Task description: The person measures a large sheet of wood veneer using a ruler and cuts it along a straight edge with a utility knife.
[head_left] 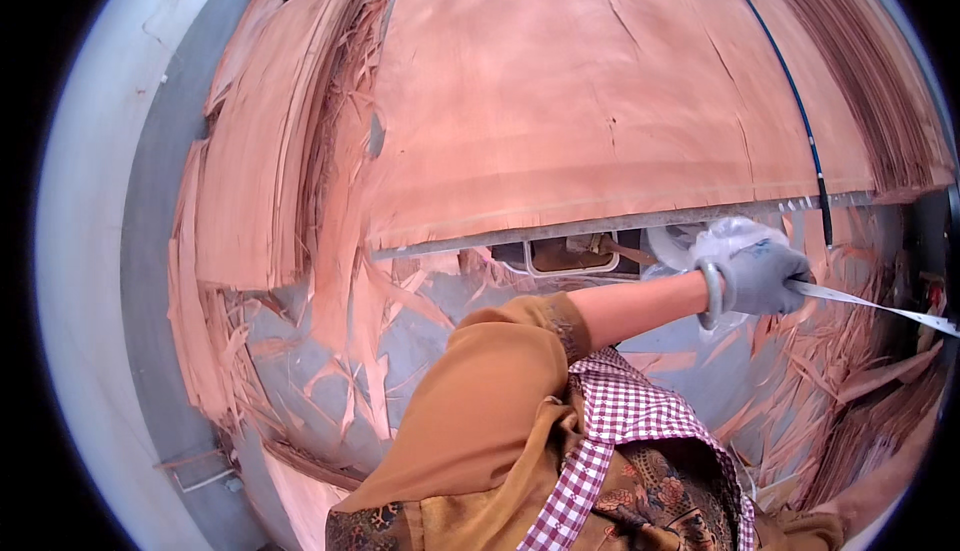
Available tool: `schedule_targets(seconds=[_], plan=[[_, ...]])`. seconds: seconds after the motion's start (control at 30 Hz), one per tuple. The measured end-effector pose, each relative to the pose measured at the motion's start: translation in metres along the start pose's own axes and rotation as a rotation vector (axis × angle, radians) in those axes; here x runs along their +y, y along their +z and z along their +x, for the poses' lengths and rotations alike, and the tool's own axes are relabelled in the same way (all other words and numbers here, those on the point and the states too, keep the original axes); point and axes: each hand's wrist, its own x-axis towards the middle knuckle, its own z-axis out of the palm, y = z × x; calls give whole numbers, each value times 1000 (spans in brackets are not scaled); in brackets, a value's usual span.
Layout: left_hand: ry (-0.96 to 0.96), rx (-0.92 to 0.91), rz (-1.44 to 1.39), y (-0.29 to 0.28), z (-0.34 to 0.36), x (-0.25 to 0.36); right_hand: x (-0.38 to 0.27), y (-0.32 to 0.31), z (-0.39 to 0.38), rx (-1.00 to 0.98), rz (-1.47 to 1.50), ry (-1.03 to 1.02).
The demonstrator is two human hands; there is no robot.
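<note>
There was one flat white strip point(868, 302), one thin blue-and-black stick point(800, 101) and one purple-and-white checked cloth apron point(640, 401).

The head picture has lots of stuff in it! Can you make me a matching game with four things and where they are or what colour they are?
Things
1. stick
2. sleeve
3. tape
4. glove

Places and colours
A. white, held in the left hand
B. grey, worn on the hand
C. long and blue, lying over the big wood sheet
D. brown, around the upper part of the left arm

Right pairs: 1-C, 2-D, 3-A, 4-B
</note>
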Motion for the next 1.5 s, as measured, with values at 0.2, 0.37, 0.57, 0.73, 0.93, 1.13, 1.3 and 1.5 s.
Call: schedule_targets(seconds=[0.2, 0.37, 0.57, 0.73, 0.93, 1.13, 1.3, 1.5], plan=[[-127, -119, -537, 96, -50, -111, 43, -25, 51, -114, -373, 30], [-473, -203, -325, 108, -109, -124, -39, 288, 1, -320, -455, -611], [-162, -81, -334, 123, -156, -152, -81, 497, -54, -689, -625, -946], [-540, -77, -94, 58, -180, -179, -39, 576, -29, -906, -384, -826], [-887, 275, 669, 20, -219, -256, -78, 540, -70, -1080, 268, -398], [-985, 283, 569, 41, -226, -329, -80, 584, -89, -831, -245, -716], [-882, 437, 515, 39, -234, -318, -97, 593, -79, -902, -501, -594], [-1145, 198, 620, -22, -388, -220, -90, 590, -56, -856, -506, -788]])
